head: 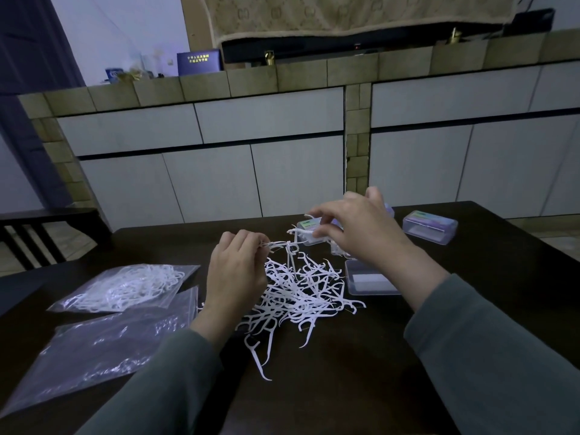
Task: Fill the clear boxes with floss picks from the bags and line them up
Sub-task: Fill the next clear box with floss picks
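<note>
The loose floss picks lie heaped at the desk's centre. My left hand has its grip pinched on a few picks; my right hand, at one o'clock, pinches picks at an open clear box. A full bag waits at nine o'clock, an emptied bag nearer me. I judge most filling remains.

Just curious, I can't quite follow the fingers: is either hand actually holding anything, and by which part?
The left hand pinches floss picks by their handle ends. The right hand grips a clear box at its top edge.
</note>
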The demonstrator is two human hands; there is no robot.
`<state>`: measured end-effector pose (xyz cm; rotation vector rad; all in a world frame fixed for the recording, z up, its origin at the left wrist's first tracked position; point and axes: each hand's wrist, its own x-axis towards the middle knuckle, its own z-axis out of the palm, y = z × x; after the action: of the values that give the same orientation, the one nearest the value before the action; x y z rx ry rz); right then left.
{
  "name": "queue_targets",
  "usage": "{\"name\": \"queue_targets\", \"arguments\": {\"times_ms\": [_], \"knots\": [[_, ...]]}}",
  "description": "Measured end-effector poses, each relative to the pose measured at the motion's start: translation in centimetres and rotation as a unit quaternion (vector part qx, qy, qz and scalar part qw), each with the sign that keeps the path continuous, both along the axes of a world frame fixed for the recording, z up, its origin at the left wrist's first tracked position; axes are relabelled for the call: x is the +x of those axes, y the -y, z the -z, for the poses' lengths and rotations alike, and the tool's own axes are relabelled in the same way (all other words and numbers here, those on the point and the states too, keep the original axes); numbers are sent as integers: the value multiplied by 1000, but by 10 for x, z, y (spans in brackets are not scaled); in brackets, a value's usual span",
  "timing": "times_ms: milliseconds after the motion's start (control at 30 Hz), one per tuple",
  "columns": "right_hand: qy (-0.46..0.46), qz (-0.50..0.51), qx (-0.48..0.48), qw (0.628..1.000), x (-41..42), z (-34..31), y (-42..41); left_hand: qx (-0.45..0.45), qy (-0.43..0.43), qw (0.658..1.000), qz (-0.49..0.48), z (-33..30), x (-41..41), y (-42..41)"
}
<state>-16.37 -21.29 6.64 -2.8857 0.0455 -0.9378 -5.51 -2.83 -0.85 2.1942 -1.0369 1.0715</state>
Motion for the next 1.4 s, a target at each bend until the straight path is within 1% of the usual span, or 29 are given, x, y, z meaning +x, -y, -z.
{"name": "queue_targets", "arguments": {"times_ms": [100, 300, 400, 467, 533, 667, 733, 800, 900, 967, 1067, 1133, 1233, 1300, 1367, 1400], "knots": [[7, 0, -20, 1000, 0, -3, 2, -12, -13, 1000, 9, -4, -1, -2], [32, 20, -30, 999, -9, -8, 14, -74, -14, 997, 31, -18, -4, -1], [40, 40, -37, 998, -17, -14, 25, -81, -12, 996, 25, -24, -6, 2], [29, 56, -36, 997, -22, -17, 33, -76, -16, 997, 30, -26, -8, 8], [6, 71, -22, 997, -26, -18, 41, -61, -21, 997, 39, -27, -13, 18], [-53, 100, 3, 994, -32, -11, 57, -30, 1, 998, 62, -27, -21, 48], [-57, 117, 17, 991, -35, -6, 64, -30, -7, 997, 75, -27, -25, 65], [-41, 134, 36, 990, -38, -2, 71, -23, -7, 996, 89, -27, -28, 83], [-33, 146, 63, 987, -40, 4, 79, 36, 37, 994, 98, -23, -30, 106], [-47, 147, 62, 986, -40, 7, 82, 113, 51, 989, 79, -22, -34, 116], [-79, 147, 60, 984, -37, 10, 84, 252, 14, 965, 64, -23, -42, 128], [-94, 142, 60, 984, -34, 12, 86, 304, -31, 949, 73, -23, -46, 135], [-105, 131, 66, 984, -32, 14, 89, 301, -90, 943, 109, -19, -47, 143], [-114, 125, 71, 983, -32, 13, 90, 279, -160, 938, 130, -16, -47, 144], [-128, 121, 74, 982, -33, 11, 91, 249, -243, 925, 155, -14, -45, 141], [-137, 118, 77, 980, -34, 11, 91, 230, -271, 918, 174, -13, -44, 138]]}}
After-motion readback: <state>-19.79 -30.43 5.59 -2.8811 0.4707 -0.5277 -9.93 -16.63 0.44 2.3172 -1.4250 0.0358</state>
